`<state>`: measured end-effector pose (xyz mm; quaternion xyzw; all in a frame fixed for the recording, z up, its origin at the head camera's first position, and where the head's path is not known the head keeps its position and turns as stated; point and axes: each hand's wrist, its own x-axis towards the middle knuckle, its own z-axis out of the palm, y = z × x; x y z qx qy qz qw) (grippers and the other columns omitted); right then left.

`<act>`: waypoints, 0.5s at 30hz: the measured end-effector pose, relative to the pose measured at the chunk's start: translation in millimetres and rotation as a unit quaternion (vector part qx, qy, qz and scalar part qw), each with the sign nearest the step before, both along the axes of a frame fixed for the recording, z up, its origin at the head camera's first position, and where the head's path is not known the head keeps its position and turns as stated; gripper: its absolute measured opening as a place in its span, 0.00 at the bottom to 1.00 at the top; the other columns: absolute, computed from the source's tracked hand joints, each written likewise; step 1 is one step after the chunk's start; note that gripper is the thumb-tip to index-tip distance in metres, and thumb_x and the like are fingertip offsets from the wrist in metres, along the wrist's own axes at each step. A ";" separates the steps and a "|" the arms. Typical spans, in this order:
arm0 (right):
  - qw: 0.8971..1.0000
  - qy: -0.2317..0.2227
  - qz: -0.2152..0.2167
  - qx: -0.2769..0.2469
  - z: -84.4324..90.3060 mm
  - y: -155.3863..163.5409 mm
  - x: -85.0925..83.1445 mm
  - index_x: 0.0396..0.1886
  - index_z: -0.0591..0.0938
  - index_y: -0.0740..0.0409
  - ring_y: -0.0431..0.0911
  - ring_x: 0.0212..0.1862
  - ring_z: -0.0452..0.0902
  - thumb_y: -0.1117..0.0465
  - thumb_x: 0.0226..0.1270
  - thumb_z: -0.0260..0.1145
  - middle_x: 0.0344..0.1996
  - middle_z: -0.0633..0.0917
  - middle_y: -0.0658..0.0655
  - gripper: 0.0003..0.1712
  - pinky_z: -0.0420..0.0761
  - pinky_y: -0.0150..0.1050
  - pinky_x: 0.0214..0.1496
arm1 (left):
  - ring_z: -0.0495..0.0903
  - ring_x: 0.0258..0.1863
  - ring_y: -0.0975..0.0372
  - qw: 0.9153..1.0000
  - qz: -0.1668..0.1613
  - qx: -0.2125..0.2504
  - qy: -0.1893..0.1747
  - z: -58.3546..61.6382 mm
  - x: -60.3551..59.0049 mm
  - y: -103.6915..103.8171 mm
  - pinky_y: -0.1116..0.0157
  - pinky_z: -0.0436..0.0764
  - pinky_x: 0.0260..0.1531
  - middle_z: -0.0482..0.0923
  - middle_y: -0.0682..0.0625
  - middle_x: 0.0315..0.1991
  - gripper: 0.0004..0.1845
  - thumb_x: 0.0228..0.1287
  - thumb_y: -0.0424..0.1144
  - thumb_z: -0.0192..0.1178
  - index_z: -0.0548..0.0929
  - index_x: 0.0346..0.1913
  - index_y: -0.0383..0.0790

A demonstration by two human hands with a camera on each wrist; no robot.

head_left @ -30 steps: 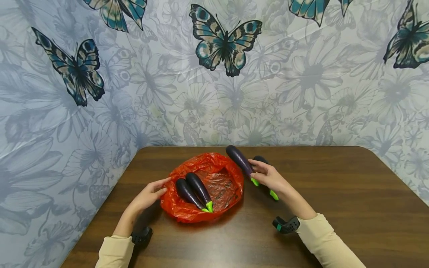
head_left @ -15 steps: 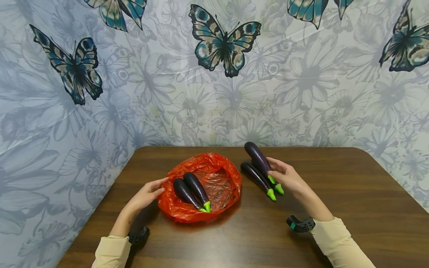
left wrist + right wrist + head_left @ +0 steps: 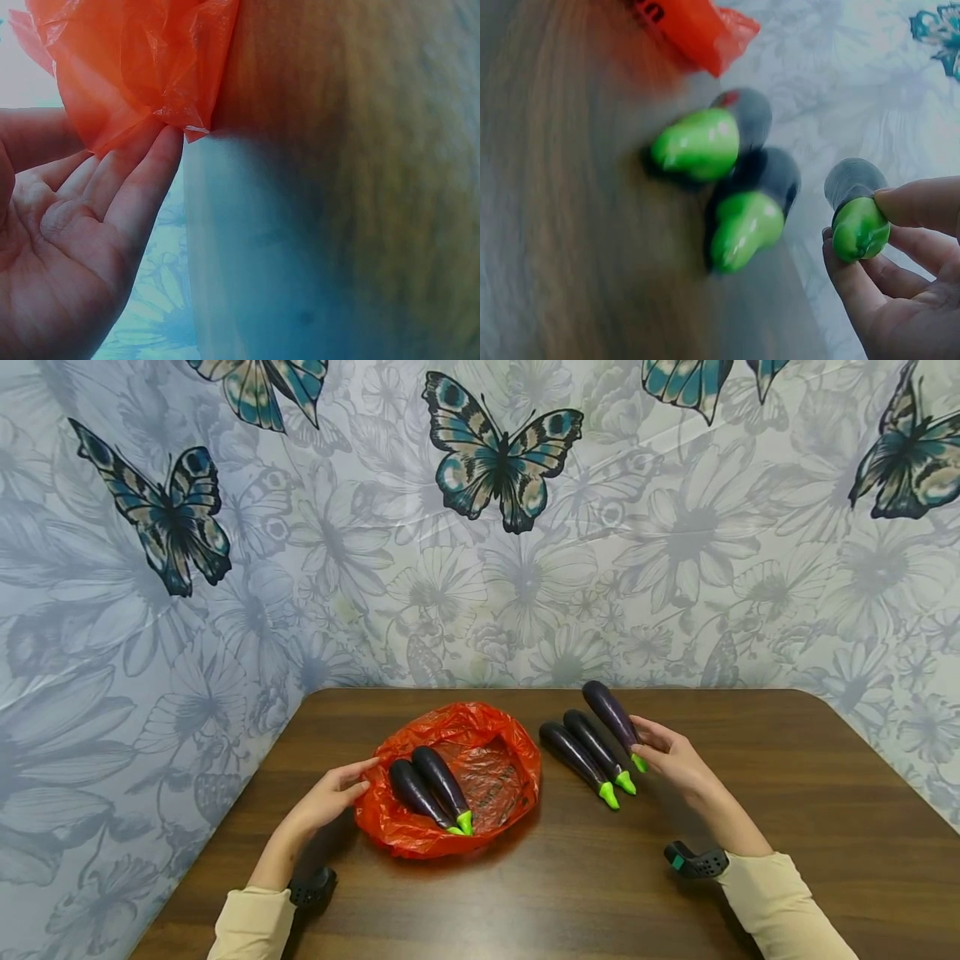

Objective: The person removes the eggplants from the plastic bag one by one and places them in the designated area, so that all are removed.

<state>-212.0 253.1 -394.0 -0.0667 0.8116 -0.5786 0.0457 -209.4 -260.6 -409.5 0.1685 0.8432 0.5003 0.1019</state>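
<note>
My right hand (image 3: 678, 764) pinches a dark purple eggplant (image 3: 611, 714) near its green stem end, thumb on one side and fingers on the other. In the right wrist view its green cap (image 3: 861, 229) shows between thumb and fingers, apart from two other eggplants. Those two, a nearer eggplant (image 3: 573, 756) and a middle eggplant (image 3: 596, 743), lie side by side on the table. My left hand (image 3: 326, 797) holds the left rim of a red plastic bag (image 3: 517, 735); in the left wrist view the bag film (image 3: 142, 67) covers some fingertips. Two eggplants (image 3: 442, 781) lie inside the wide-mouthed bag.
The brown wooden table (image 3: 570, 893) ends at a wall covering (image 3: 675, 568) with butterflies and flowers. A black wrist strap (image 3: 697, 860) sits at the right wrist, another black strap (image 3: 313, 887) at the left.
My right hand has moved right with its eggplant, from beside the bag's rim, past the two eggplants on the table, to their right. The left hand has stayed at the bag.
</note>
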 end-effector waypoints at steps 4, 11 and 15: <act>1.000 0.008 -0.011 0.021 -4.6 5.9 -4.0 0.66 0.57 0.61 0.38 0.43 0.71 0.58 0.64 0.56 0.53 0.70 0.70 0.34 0.73 0.30 0.42 | 0.66 0.55 0.44 1.000 0.001 0.003 0.010 2.1 -2.0 -0.7 0.53 0.70 0.49 0.62 0.31 0.59 0.23 0.65 0.31 0.47 0.62 0.62 0.29; 0.998 0.005 -0.013 0.059 -20.8 10.4 -2.9 0.66 0.58 0.63 0.43 0.42 0.70 0.60 0.64 0.56 0.51 0.71 0.70 0.32 0.72 0.35 0.37 | 0.66 0.55 0.44 1.000 -0.012 0.001 -0.001 -3.0 2.9 -3.4 0.57 0.73 0.47 0.61 0.31 0.59 0.24 0.65 0.32 0.47 0.61 0.63 0.30; 0.997 0.011 -0.010 0.070 -22.3 10.8 -4.5 0.65 0.59 0.65 0.49 0.46 0.70 0.62 0.64 0.56 0.52 0.71 0.71 0.31 0.73 0.36 0.39 | 0.67 0.54 0.43 1.000 -0.024 0.013 0.001 -1.0 1.1 -3.9 0.59 0.74 0.46 0.62 0.29 0.58 0.24 0.66 0.32 0.47 0.60 0.63 0.28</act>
